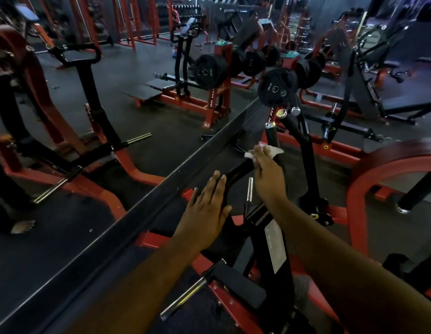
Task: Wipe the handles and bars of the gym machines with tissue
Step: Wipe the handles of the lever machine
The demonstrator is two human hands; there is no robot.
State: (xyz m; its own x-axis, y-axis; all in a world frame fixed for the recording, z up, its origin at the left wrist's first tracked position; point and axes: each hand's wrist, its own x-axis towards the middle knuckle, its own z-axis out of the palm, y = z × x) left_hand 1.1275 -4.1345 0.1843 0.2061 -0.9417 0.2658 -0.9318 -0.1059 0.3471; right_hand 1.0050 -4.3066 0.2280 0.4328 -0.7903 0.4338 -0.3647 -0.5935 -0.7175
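Centre-right of the frame, my right hand [266, 173] presses the crumpled white tissue [269, 150] around a smooth black bar [238, 170], fingers wrapped over it. My left hand [206, 210] lies flat, fingers straight, lower on that bar. Wiping looks underway; the padded grips [272, 135] above and other machines probably remain.

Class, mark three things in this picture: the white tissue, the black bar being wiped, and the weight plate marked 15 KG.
tissue [275, 150], head view: its white corner right of the fingers.
black bar [238, 170], head view: bare stretch between the two hands.
weight plate [275, 89], head view: its black face.
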